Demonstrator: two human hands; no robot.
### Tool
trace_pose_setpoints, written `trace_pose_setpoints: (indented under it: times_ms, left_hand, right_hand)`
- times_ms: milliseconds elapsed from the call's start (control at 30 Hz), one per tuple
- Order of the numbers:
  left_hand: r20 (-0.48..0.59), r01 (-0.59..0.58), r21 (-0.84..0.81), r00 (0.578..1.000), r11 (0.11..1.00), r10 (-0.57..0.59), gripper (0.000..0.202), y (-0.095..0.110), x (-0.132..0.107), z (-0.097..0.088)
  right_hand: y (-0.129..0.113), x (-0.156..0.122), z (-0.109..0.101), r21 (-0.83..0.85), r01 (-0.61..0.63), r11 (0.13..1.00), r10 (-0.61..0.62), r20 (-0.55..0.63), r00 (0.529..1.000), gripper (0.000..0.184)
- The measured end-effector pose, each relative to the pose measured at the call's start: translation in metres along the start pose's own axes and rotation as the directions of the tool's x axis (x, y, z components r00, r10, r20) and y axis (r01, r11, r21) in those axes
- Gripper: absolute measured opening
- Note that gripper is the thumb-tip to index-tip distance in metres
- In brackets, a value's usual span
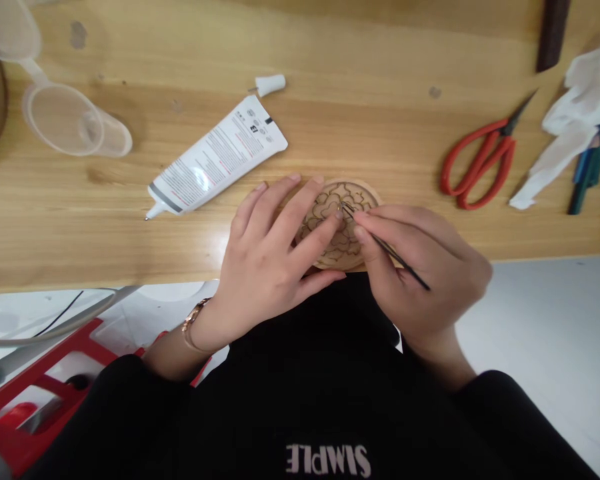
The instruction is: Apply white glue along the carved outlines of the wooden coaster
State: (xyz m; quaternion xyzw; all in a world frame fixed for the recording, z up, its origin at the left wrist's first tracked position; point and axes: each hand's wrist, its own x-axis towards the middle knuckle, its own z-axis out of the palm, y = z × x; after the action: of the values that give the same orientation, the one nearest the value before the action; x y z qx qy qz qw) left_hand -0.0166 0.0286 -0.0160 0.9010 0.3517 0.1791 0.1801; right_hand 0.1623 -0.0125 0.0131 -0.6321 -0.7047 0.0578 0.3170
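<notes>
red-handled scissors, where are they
In the head view, the red-handled scissors lie on the wooden table at right, just left of the crumpled white tissue.

Colours and patterns. Disc (349,245): tan, bearing a flower-like pattern of curved, petal-shaped outlines in gold. Tweezers (395,255): dark. Tube (220,157): white, with a grey band and fine black and red print. Cap (270,85): white. Scissors (485,157): red handles, dark blades. Table (360,133): yellow-brown, streaked with grain. Bracelet (193,323): gold. Shirt (305,393): black, with white capitals.
</notes>
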Motion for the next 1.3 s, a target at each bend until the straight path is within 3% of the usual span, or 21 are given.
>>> trace_pose_setpoints:
  times_ms: [467,800,933,1000,1033,1100,1200,1300]
  left_hand:
    - [-0.023,-0.014,0.012,1.000,1.000,0.014,0.057,-0.001,0.000,0.001]
    - [-0.012,-0.001,0.003,1.000,1.000,0.001,0.055,-0.001,0.000,0.001]
    - [-0.015,-0.013,0.024,1.000,1.000,0.013,0.055,-0.001,0.001,0.000]
    - [-0.025,-0.026,0.046,0.999,0.999,0.027,0.056,-0.001,0.001,0.000]
    - [-0.037,-0.033,0.053,0.999,0.998,0.035,0.056,-0.001,0.002,0.000]
    - [-0.054,-0.038,0.065,0.998,0.997,0.041,0.054,-0.001,0.002,0.000]
    - [-0.070,-0.044,0.080,0.996,0.996,0.050,0.052,-0.001,0.002,0.001]
    - [-0.077,-0.051,0.082,0.995,0.995,0.057,0.054,0.000,0.003,0.002]
  right_hand:
    - [0.012,-0.004,-0.003,0.025,-0.009,1.000,0.010,-0.027,1.000,0.021]
    - [-0.004,-0.001,0.002,-0.022,-0.112,0.993,0.112,-0.022,0.993,0.009]
    - [0.009,0.002,-0.006,0.050,-0.085,0.995,0.086,-0.011,0.996,0.016]
    - [0.027,0.009,-0.015,0.138,-0.006,0.990,0.002,0.028,1.000,0.026]
    - [0.037,0.015,-0.019,0.200,0.083,0.976,-0.100,0.079,0.992,0.030]
    - [0.056,0.031,-0.028,0.307,0.140,0.941,-0.204,0.186,0.961,0.032]
    - [0.076,0.057,-0.034,0.467,-0.005,0.884,-0.212,0.411,0.886,0.021]
    - [0.083,0.076,-0.031,0.535,-0.087,0.840,-0.245,0.517,0.820,0.013]
